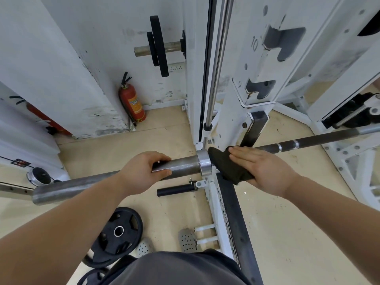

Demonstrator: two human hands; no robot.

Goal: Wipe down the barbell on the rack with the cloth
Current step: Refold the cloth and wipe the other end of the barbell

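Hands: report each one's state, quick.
Left hand grips the barbell.
Right hand open, flat, pressing the cloth on the barbell.

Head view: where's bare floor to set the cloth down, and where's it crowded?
Bare tan floor right of the black base rail; another patch between the red fire extinguisher and the white upright, behind the steel barbell. Crowded left of the rail: black weight plate, perforated metal pedal.

Scuffed white wall (61, 48), tan floor (287, 233), red fire extinguisher (132, 103) against wall, black weight plate (128, 220) on floor
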